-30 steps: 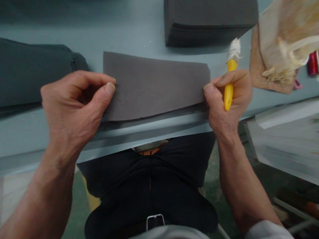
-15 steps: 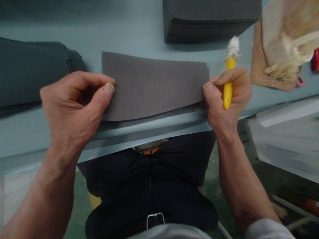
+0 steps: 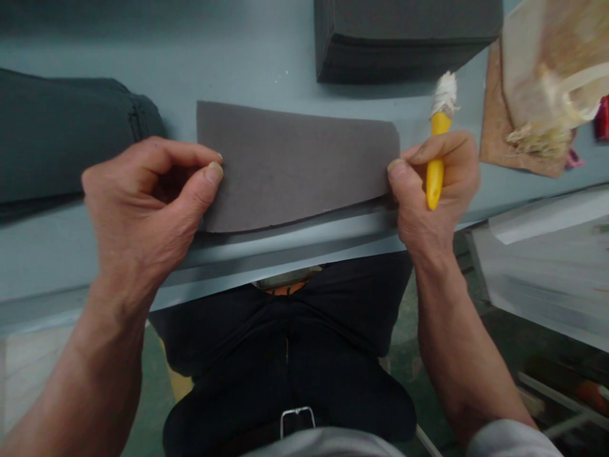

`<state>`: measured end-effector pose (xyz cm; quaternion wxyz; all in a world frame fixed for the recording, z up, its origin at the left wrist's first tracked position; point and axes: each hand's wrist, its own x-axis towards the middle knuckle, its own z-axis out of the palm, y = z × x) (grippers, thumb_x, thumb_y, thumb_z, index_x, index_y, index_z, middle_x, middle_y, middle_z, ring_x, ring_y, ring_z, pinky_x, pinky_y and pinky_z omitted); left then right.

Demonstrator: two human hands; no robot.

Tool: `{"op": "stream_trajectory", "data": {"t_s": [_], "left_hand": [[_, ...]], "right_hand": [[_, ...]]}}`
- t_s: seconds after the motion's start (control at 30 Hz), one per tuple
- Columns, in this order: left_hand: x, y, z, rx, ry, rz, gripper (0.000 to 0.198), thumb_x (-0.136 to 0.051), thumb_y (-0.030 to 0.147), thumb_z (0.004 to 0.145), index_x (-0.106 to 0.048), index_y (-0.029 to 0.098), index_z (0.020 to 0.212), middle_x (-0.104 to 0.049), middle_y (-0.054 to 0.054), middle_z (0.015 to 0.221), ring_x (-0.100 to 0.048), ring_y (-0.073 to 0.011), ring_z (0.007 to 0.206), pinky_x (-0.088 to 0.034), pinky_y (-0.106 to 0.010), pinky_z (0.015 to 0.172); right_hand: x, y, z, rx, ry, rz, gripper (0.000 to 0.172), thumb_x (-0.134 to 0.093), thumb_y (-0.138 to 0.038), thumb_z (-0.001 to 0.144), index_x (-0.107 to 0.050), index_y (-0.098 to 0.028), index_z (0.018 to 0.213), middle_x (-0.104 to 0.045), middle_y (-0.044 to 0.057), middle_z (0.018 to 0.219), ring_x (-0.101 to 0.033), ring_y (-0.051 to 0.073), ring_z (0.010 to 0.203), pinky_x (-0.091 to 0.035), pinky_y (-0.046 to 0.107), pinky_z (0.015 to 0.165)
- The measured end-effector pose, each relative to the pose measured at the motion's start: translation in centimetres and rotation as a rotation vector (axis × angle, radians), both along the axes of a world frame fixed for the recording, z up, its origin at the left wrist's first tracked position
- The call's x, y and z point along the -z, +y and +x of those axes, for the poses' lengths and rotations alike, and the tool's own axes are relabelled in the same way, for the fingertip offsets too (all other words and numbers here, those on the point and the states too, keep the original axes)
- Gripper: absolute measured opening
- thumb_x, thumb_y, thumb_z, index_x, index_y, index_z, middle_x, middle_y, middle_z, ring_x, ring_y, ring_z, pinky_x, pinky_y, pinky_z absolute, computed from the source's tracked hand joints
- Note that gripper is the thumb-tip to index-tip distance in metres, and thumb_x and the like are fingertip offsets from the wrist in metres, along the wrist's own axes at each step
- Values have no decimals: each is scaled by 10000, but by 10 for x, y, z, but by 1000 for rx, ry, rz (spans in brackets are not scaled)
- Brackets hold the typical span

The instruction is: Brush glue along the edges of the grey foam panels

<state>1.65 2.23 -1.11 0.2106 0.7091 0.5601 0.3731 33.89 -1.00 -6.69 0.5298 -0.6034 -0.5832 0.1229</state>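
A flat grey sheet (image 3: 299, 168) is stretched between my hands above the table's front edge, its lower edge slightly curved. My left hand (image 3: 152, 197) pinches its left end between thumb and forefinger. At the right end, my right hand (image 3: 435, 190) pinches the sheet the same way and also holds a yellow-handled brush (image 3: 440, 124) between its fingers. The brush's white, frayed tip points away from me.
The pale blue table (image 3: 238, 57) bears a dark block-like stack (image 3: 413, 38) at the back, folded dark material (image 3: 66, 133) at the left, and a crusted whitish container (image 3: 547, 70) on a brown board (image 3: 495, 127) at the right. A white-grey surface (image 3: 547, 273) lies lower right.
My left hand and the sheet's left end have shifted very slightly to the right. My right hand keeps its grip on sheet and brush.
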Motion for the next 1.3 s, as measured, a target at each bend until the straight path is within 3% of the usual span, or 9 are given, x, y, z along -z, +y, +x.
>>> {"op": "stream_trajectory", "data": {"t_s": [0.17, 0.4, 0.57, 1.0, 1.3], "left_hand": [[-1, 1, -1, 33, -18, 0, 128, -759, 263, 917, -843, 185, 975, -780, 7, 832, -639, -90, 698, -465, -237, 650], [0, -1, -1, 51, -17, -19, 115, -745, 265, 954, -832, 200, 992, -769, 16, 854, -622, -73, 710, -460, -214, 650], [2, 0, -3, 90, -13, 3, 107, -741, 245, 965, -822, 189, 1006, -762, 16, 854, -611, -74, 702, -462, -221, 638], [2, -2, -6, 101, 28, 7, 146, -749, 272, 975, -830, 184, 1058, -733, 5, 864, -578, -74, 695, -412, -231, 638], [2, -3, -6, 92, 57, -15, 219, -751, 362, 955, -837, 206, 1082, -687, 21, 847, -557, -77, 689, -398, -237, 633]], "right_hand": [[-6, 0, -8, 7, -14, 29, 369, -755, -580, 940, -512, -303, 933, -595, 6, 846, -650, 208, 759, -595, 385, 690], [-12, -4, -13, -46, 66, 40, 225, -740, -351, 937, -522, -298, 918, -622, 5, 862, -611, 160, 710, -561, 327, 687], [0, 3, -8, -65, 126, 175, 253, -803, -348, 854, -577, -264, 932, -618, -30, 813, -606, 139, 679, -509, 297, 635], [1, 1, -4, -121, 116, 132, 260, -799, -447, 928, -599, -286, 968, -596, -11, 868, -591, 166, 738, -516, 335, 682], [-8, 0, -17, -82, 74, 156, 188, -759, -298, 920, -574, -269, 913, -608, -28, 816, -573, 134, 692, -507, 288, 637]]}}
